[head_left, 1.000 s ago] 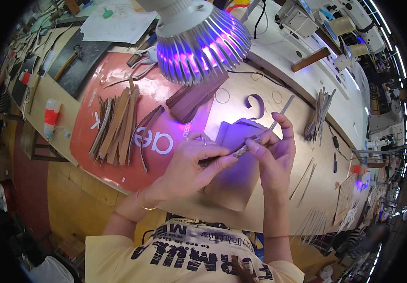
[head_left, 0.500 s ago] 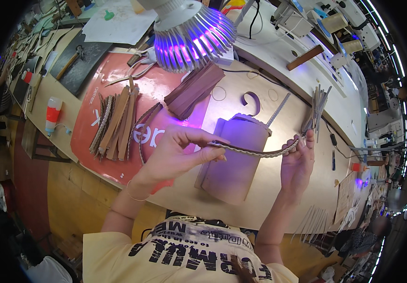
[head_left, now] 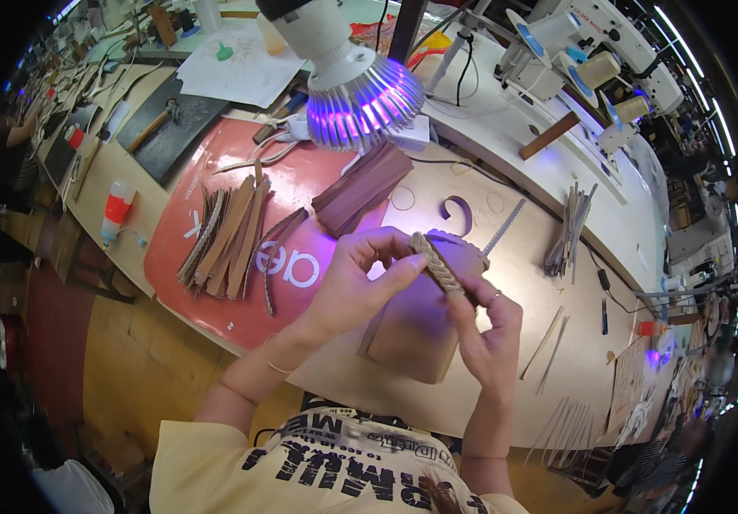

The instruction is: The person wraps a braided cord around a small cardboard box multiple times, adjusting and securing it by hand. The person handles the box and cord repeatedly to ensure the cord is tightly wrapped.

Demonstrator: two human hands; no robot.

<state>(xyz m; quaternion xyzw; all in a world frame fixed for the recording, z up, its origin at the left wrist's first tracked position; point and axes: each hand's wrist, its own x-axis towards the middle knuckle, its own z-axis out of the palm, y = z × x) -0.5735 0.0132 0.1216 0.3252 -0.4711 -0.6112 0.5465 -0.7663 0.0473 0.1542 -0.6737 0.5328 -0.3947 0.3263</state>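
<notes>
A short braided strip (head_left: 439, 264), tan on its plaited face, is held between my two hands. The thumb and fingers of my left hand (head_left: 373, 278) pinch its upper end. My right hand (head_left: 487, 334) grips the lower end, and its fingers hide that part. Beneath the hands a brown, curved form (head_left: 412, 338) with a scalloped far edge rests on the table. A curled brown strip (head_left: 456, 214) lies just beyond it, beside a narrow patterned strip (head_left: 504, 228).
A lamp (head_left: 367, 101) glowing purple hangs close above the far side. Flat brown strips (head_left: 362, 188) and a bundle of mixed strips (head_left: 230, 236) lie on a red sheet (head_left: 185, 257). Thin grey strips (head_left: 569, 231) are at right. A red-and-white bottle (head_left: 117, 210) and hammer (head_left: 153, 128) stay left.
My right hand has moved left, close to my left hand. The braided strip, stretched sideways between them before, is now gathered at a slant with its plaited face up.
</notes>
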